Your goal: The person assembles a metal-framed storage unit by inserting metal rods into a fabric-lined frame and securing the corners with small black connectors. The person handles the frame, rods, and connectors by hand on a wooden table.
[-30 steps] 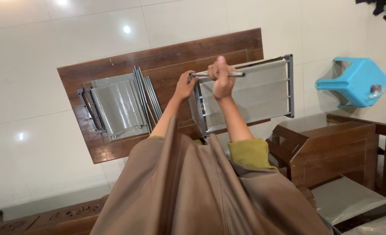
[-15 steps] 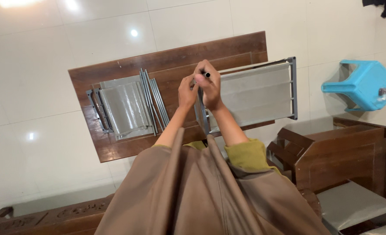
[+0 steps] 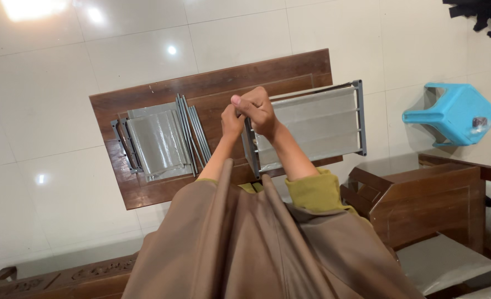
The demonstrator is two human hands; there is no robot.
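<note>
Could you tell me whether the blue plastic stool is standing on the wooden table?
No, the blue plastic stool stands on the white tiled floor, apart from the wooden table.

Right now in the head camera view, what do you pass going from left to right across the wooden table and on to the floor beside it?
Stack of grey shelf panels → bundle of metal rods → left hand → right hand → grey framed shelf panel → blue plastic stool.
</note>
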